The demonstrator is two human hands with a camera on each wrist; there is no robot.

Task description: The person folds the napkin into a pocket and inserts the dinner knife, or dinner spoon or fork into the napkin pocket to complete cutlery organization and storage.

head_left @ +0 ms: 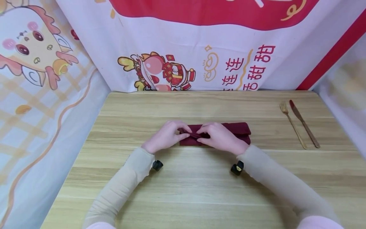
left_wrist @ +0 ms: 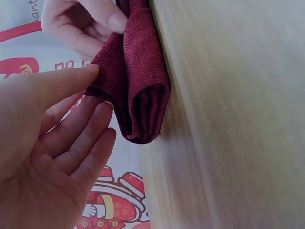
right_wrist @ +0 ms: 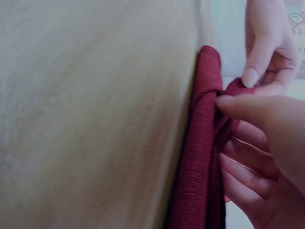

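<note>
A dark red cloth napkin (head_left: 235,128), folded into a long strip, lies crosswise on the wooden table. My left hand (head_left: 171,135) pinches the raised edge of a fold near the strip's left end, between thumb and fingers. Close beside it, my right hand (head_left: 218,136) pinches the same edge nearer the middle. In the left wrist view the napkin (left_wrist: 145,62) shows several stacked layers at its end, with one layer lifted by the thumb. The right wrist view has the napkin (right_wrist: 193,157) stretching along the table, its lifted fold between both hands.
A gold fork (head_left: 293,127) and a gold knife (head_left: 304,124) lie side by side on the right of the table (head_left: 194,190). A printed cloth backdrop (head_left: 171,38) hangs behind the table, and more printed cloth (head_left: 37,111) hangs at the left.
</note>
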